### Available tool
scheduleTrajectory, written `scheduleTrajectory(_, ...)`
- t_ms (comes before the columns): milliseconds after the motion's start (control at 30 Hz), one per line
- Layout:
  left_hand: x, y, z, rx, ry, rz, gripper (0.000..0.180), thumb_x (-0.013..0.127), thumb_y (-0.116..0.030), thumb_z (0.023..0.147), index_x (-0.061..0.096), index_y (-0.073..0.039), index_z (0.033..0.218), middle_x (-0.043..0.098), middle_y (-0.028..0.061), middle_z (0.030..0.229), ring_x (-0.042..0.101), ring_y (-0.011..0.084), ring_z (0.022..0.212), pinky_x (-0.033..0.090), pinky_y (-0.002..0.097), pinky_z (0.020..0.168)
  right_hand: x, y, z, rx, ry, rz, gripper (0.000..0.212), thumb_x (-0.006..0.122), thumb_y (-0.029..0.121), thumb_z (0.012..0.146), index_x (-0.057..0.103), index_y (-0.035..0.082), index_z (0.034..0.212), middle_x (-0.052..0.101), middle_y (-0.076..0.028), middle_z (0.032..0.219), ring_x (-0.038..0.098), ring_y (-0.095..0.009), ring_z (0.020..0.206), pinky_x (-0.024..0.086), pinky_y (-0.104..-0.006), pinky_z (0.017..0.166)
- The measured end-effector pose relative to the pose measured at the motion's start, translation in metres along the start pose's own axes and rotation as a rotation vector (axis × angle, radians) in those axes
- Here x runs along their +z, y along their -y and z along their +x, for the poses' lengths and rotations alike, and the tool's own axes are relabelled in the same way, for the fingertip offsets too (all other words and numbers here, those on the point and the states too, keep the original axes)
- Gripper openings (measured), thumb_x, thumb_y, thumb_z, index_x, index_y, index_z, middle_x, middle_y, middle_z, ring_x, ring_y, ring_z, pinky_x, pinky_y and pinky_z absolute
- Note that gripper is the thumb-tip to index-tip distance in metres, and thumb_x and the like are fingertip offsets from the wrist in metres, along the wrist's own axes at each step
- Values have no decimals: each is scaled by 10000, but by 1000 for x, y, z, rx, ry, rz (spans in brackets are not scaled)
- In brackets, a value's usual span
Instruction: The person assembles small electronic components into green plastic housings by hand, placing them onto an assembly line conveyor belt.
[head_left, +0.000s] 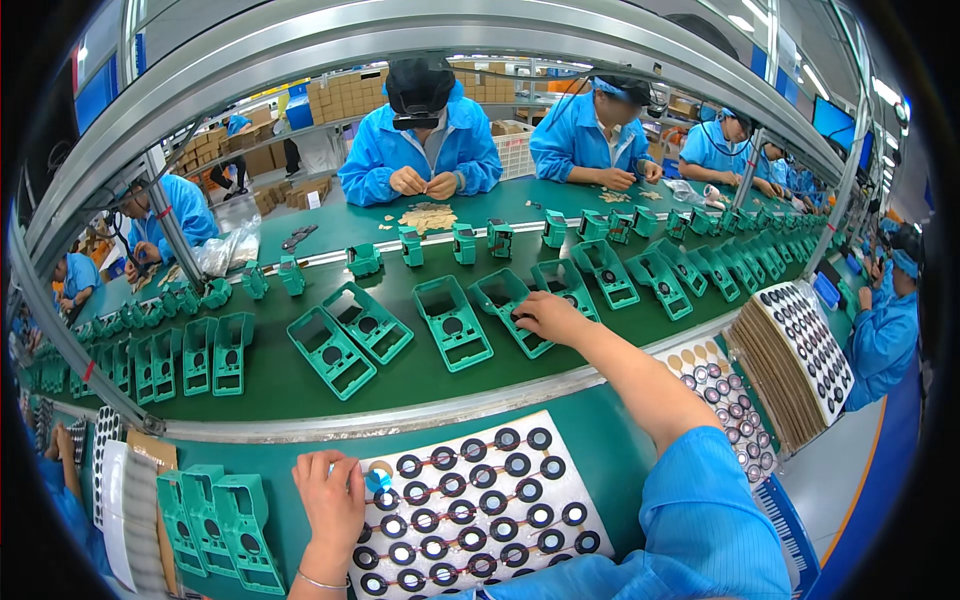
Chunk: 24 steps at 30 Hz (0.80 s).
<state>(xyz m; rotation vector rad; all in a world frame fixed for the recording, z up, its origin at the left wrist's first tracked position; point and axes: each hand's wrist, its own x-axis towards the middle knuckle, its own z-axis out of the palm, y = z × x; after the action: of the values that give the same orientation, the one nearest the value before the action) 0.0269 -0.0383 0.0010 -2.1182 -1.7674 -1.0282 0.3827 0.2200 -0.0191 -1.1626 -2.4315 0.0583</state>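
Note:
My right hand [552, 318] reaches out over the belt to a green plastic housing [492, 290]. Its fingers are pinched together inside the housing, at a round black disc that they partly cover. My left hand [332, 495] rests at the upper left corner of a white foam sheet [545, 425], fingers loosely bent and apart, nothing visible in them. Rows of black ring-shaped discs [471, 451] with pale centres and thin red wires lie on the sheet. Beside the left fingertips is a small light-blue piece [378, 480].
More green housings [452, 325] stand along the green belt [270, 385]. Three housings [245, 530] lean together at lower left. Stacked sheets of discs [800, 350] stand at right. A metal rail [300, 428] edges the belt. Co-workers in blue [420, 150] sit opposite.

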Motion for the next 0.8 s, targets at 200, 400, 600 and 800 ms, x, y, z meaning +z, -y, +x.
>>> scheduleTrajectory(200, 1, -1, -2, 3, -7, 3, 116, 654, -27, 681, 611, -48, 786, 544, 77, 859, 481, 274, 847, 374, 399, 745, 3, 3, 6, 112, -12, -1, 235, 662, 174, 742, 594, 71, 941, 607, -108, 863, 576, -298, 864, 475, -400, 734)
scheduleTrajectory(400, 3, -1, -1, 8, -19, -6, 129, 658, -17, 669, 611, -48, 785, 549, 77, 865, 485, 276, 864, 375, 400, 757, -8, -11, 11, 326, 50, 310, 298, 680, 106, 720, 573, 35, 988, 620, -113, 837, 602, -278, 792, 484, -359, 706)
scheduleTrajectory(600, 2, -1, -2, -7, -7, 2, 129, 662, -16, 663, 613, -45, 779, 551, 77, 867, 485, 276, 870, 376, 401, 765, -16, -14, 16, 241, 236, 255, 283, 678, 66, 706, 605, 50, 979, 596, -110, 838, 583, -261, 814, 472, -352, 736)
scheduleTrajectory(800, 3, -5, -1, -8, -28, 1, 92, 652, -13, 672, 624, -41, 755, 557, 74, 831, 486, 265, 843, 373, 375, 757, -16, -17, 12, 182, 292, 169, 278, 670, 59, 705, 625, 115, 974, 566, -104, 929, 542, -292, 904, 449, -379, 805)
